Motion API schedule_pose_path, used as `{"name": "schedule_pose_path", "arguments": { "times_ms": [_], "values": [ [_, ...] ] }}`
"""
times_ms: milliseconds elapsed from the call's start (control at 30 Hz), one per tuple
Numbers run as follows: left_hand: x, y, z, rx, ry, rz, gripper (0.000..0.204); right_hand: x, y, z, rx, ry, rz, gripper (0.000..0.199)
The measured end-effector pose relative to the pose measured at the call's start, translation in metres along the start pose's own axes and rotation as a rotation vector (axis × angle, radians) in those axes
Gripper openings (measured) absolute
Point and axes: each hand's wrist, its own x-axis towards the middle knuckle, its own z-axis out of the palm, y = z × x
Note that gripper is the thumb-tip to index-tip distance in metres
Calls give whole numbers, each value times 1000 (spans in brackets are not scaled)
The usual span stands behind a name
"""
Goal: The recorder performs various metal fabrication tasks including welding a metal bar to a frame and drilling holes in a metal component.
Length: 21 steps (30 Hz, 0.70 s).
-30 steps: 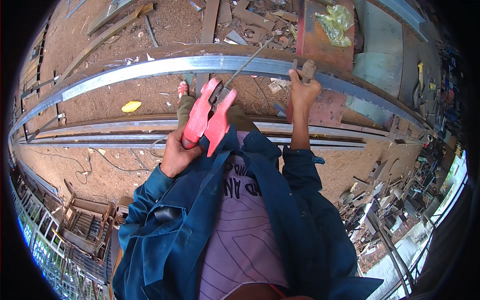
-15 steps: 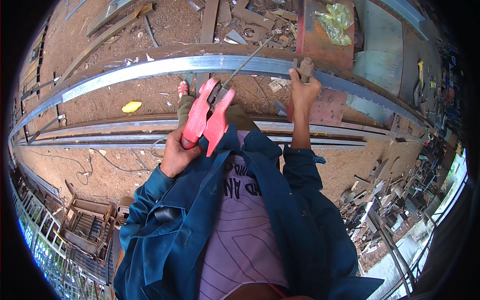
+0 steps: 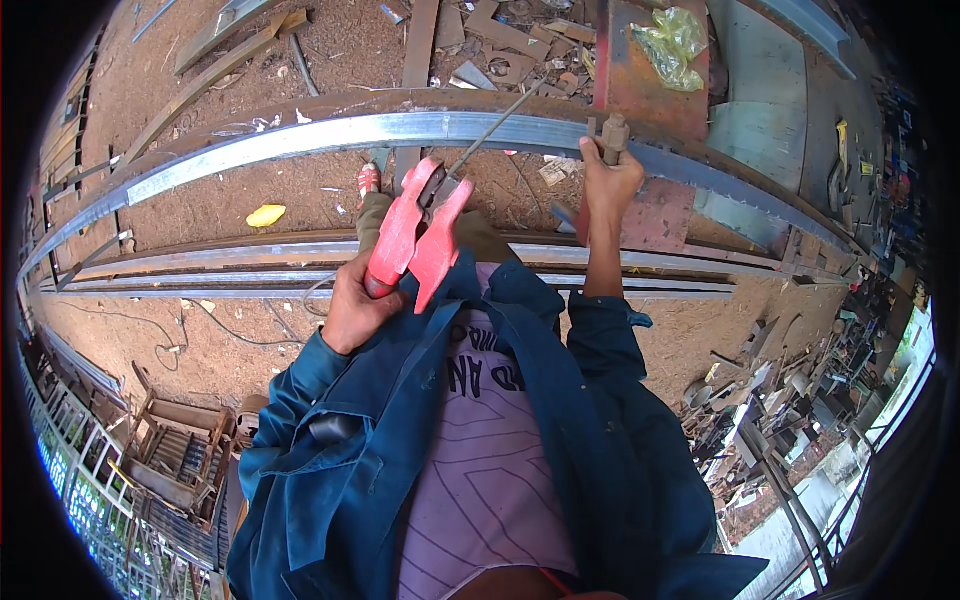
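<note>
1. Closest in: the left hand (image 3: 352, 308) is wrapped round the red handles of an electrode holder (image 3: 415, 232), grip closed on it; a thin welding rod (image 3: 495, 120) sticks out of its clamp end and angles up toward the long galvanized steel channel (image 3: 300, 140).
2. The rod tip sits at or just above the channel's near edge (can't tell if it actually touches); a dark cable (image 3: 312, 288) loops away from the holder, below the hand.
3. A bit further: the right hand (image 3: 608, 182) is fisted around the shaft of a small hammer (image 3: 612, 135), grip tight, head pointing up and right at the channel; looks like a chipping hammer to me, but it's small in frame.
4. How I'd do it well: keep the wrist braced so the rod tip meets the joint steadily; keep the hammer hand and the sleeve off the spot being worked; no face shield shows here, so eyes are the worry.
5. Under both arms: a second pair of steel rails (image 3: 620, 270) on the dirt floor (image 3: 200, 200); a red shoe (image 3: 368, 180) planted between them.
6. Far side: a rusty red plate (image 3: 650, 70) with a crumpled yellow-green plastic bag (image 3: 672, 35) on it; what's inside the bag I can't make out.
</note>
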Motion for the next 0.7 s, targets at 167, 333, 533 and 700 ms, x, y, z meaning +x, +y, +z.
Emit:
{"name": "schedule_pose_path", "arguments": {
  "times_ms": [167,333,533,700],
  "values": [
    [-1,0,-4,21,-24,-25,42,2,-5,-4,-38,53,-1,29],
    [-6,-4,-8,-3,-41,-34,44,17,-1,-30,122,222,-83,33],
    [-14,-4,-10,36,-41,0,47,28,-41,-60,1073,-27,-75,46],
    [-13,5,-9,106,-121,2,43,29,-48,-36,1096,-163,-187,49]
  ]
}}
